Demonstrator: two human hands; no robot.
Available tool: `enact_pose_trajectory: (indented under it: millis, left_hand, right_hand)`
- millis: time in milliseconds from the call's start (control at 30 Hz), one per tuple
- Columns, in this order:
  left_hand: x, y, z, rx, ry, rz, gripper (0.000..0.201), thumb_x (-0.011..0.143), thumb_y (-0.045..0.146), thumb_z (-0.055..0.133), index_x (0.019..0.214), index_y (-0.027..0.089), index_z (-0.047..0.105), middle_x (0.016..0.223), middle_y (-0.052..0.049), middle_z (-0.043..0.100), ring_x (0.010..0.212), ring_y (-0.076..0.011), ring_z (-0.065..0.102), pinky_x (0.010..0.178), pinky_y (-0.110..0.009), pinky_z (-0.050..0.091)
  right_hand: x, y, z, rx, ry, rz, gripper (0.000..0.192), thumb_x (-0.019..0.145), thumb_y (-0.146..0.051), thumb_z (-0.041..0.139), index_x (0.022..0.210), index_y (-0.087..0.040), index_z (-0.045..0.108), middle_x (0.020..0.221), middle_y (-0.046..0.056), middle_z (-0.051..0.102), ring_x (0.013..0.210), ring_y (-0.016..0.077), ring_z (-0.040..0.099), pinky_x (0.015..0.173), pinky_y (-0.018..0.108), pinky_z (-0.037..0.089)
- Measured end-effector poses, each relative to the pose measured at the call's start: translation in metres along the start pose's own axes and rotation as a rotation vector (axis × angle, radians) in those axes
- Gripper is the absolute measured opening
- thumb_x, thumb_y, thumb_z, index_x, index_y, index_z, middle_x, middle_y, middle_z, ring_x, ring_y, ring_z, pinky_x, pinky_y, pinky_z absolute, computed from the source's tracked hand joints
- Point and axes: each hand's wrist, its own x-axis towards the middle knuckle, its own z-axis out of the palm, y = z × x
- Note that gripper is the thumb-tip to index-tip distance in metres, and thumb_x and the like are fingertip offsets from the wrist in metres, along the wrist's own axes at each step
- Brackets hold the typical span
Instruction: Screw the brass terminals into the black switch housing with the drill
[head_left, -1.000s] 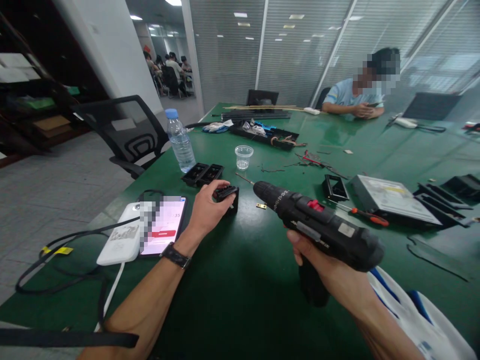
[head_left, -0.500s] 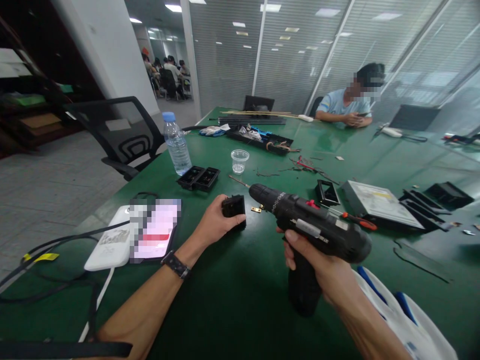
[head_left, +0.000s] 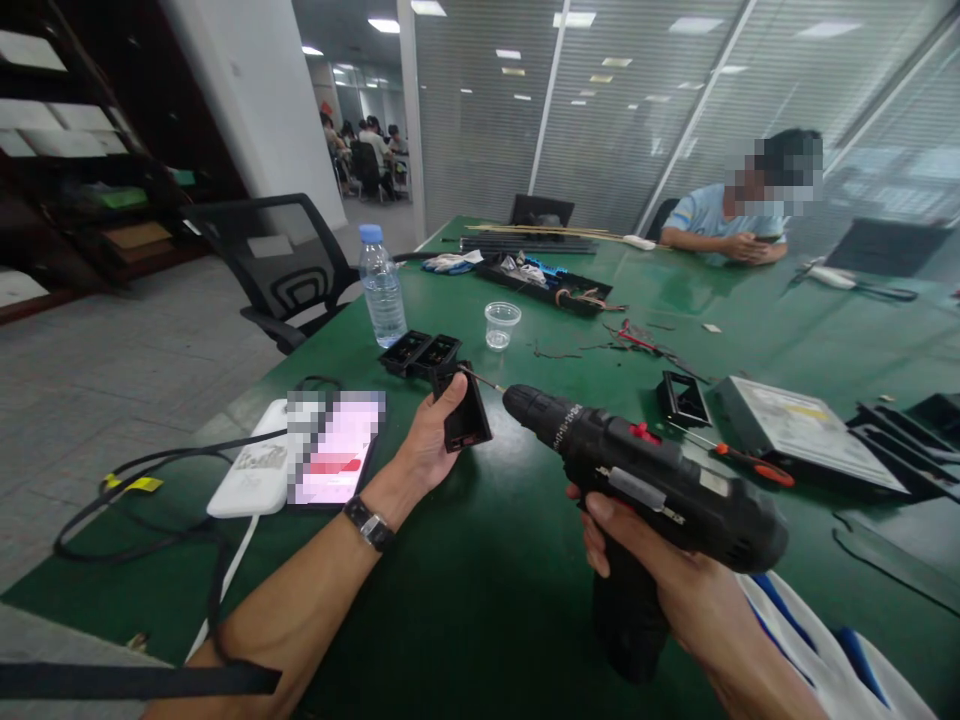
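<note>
My left hand (head_left: 431, 440) grips a small black plastic box (head_left: 466, 412), tilted so that its hollow side shows, with the thumb across its upper part. In my right hand (head_left: 637, 540) is a black cordless drill (head_left: 637, 465), its handle wrapped by my fingers. The long thin bit points left, and its tip is at the top edge of the box; I cannot tell whether they touch. Just behind the box lie two similar black boxes (head_left: 420, 354), side by side. A clear plastic cup (head_left: 502, 326) stands beyond the bit.
A water bottle (head_left: 382, 290) stands at the back left. Nearer are a phone (head_left: 341, 450), a white power bank (head_left: 251, 460) and cables. On the right lie a black frame (head_left: 683, 399), a screwdriver (head_left: 754, 464), a metal box (head_left: 814, 430) and gloves (head_left: 847, 660). A person (head_left: 731, 215) sits across the table.
My left hand has turned the black box, so its hollow side now faces me. The bit tip, which was apart from the box, is now at its top edge. The view has shifted left.
</note>
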Motion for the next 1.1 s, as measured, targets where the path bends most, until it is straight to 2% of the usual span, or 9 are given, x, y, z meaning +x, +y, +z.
enact_pose_trajectory:
  millis: [100,200,333,400,600,767,967,1100]
  left_hand:
    - [0.003,0.005,-0.006,-0.089,0.053,0.001,0.053,0.076,0.062,0.069,0.099,0.015,0.065,0.082,-0.004,0.066,0.070,-0.0142,0.063,0.064,-0.030,0.055]
    - [0.005,0.009,-0.010,-0.136,0.086,0.032,0.052,0.077,0.062,0.067,0.097,0.015,0.066,0.079,-0.003,0.066,0.068,-0.0137,0.063,0.062,-0.029,0.055]
    - [0.004,0.014,-0.009,-0.152,0.094,0.080,0.042,0.078,0.054,0.070,0.096,0.016,0.066,0.081,-0.002,0.067,0.068,-0.0131,0.065,0.066,-0.030,0.057]
    - [0.003,0.016,-0.008,-0.128,0.089,0.083,0.045,0.079,0.056,0.069,0.098,0.016,0.066,0.082,-0.002,0.067,0.067,-0.0137,0.065,0.067,-0.031,0.058]
    - [0.003,0.016,-0.006,-0.024,0.048,0.069,0.061,0.078,0.071,0.059,0.105,0.016,0.066,0.076,-0.003,0.065,0.063,-0.0136,0.063,0.060,-0.028,0.055]
    - [0.005,0.016,-0.008,-0.004,0.027,0.058,0.064,0.077,0.074,0.056,0.103,0.016,0.065,0.083,-0.006,0.069,0.071,-0.0147,0.067,0.067,-0.028,0.056]
    - [0.007,0.015,-0.011,0.010,0.034,0.021,0.067,0.074,0.078,0.055,0.099,0.016,0.064,0.083,-0.007,0.070,0.076,-0.0166,0.069,0.067,-0.028,0.057]
    - [0.007,0.014,-0.011,0.027,0.035,0.011,0.065,0.073,0.077,0.057,0.095,0.016,0.064,0.082,-0.007,0.071,0.077,-0.0175,0.070,0.069,-0.029,0.058]
  right_hand:
    - [-0.005,-0.001,-0.002,-0.052,-0.055,0.070,0.043,0.091,-0.055,0.056,0.062,-0.022,0.058,0.061,0.002,0.061,0.061,0.0183,0.060,0.063,0.034,0.047]
    - [-0.009,-0.002,-0.002,-0.154,-0.069,0.102,0.042,0.089,-0.055,0.058,0.062,-0.023,0.058,0.061,0.002,0.060,0.060,0.0173,0.059,0.057,0.031,0.046]
    - [-0.008,-0.003,0.001,-0.245,-0.056,0.028,0.037,0.086,-0.054,0.061,0.065,-0.023,0.060,0.060,-0.001,0.057,0.054,0.0142,0.054,0.050,0.028,0.045]
    - [-0.007,-0.003,0.003,-0.272,-0.058,-0.010,0.035,0.085,-0.053,0.063,0.066,-0.024,0.060,0.059,-0.001,0.057,0.055,0.0145,0.055,0.051,0.028,0.045]
    - [-0.007,-0.005,0.002,-0.253,-0.079,0.002,0.036,0.088,-0.050,0.062,0.062,-0.025,0.058,0.055,-0.001,0.055,0.055,0.0150,0.056,0.047,0.027,0.043]
    - [-0.007,-0.007,0.001,-0.250,-0.082,-0.031,0.035,0.089,-0.048,0.061,0.063,-0.025,0.059,0.055,-0.002,0.055,0.055,0.0154,0.056,0.050,0.028,0.045]
    - [-0.005,-0.008,0.002,-0.223,-0.065,-0.040,0.034,0.088,-0.045,0.062,0.061,-0.026,0.059,0.052,-0.001,0.055,0.056,0.0168,0.059,0.050,0.029,0.047]
    - [-0.004,-0.007,0.002,-0.225,-0.042,-0.058,0.019,0.087,-0.043,0.065,0.076,-0.029,0.069,0.049,-0.003,0.054,0.052,0.0179,0.058,0.046,0.030,0.045]
